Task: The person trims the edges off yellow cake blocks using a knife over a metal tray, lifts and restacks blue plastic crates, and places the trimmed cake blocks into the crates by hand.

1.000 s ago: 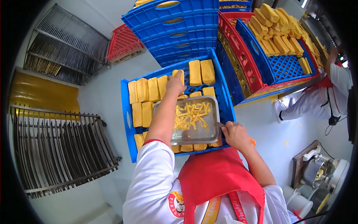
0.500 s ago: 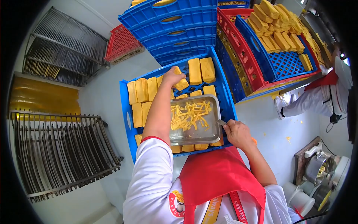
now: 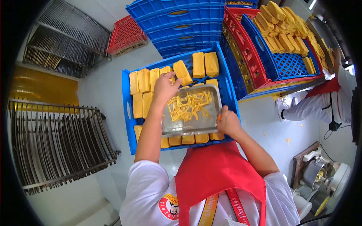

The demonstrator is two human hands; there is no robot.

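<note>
My left hand point(image 3: 166, 88) reaches over the blue crate point(image 3: 128, 109), its thumb and fingers around the near end of a yellow bread loaf point(image 3: 166, 70) in the back row. Just right of it a tilted loaf point(image 3: 182, 72) lies among others. My right hand point(image 3: 228, 122) is closed around a knife's orange handle point(image 3: 219, 117) at the right edge of a metal tray point(image 3: 177, 130); the blade cannot be made out. Thin yellow trimmings point(image 3: 190, 106) lie scattered in the tray, which rests over the loaves in the crate.
Blue crates point(image 3: 181, 26) stand stacked behind. To the right, a red crate point(image 3: 247, 49) and a blue one hold piled loaves point(image 3: 288, 43). A co-worker point(image 3: 320, 101) stands at far right. Metal racks point(image 3: 64, 147) line the left; a machine point(image 3: 320, 171) sits lower right.
My left hand has let go of the tilted loaf and moved left and down to a neighbouring one. My right hand has shifted left and up; the blade no longer shows. The tray sits slightly further left.
</note>
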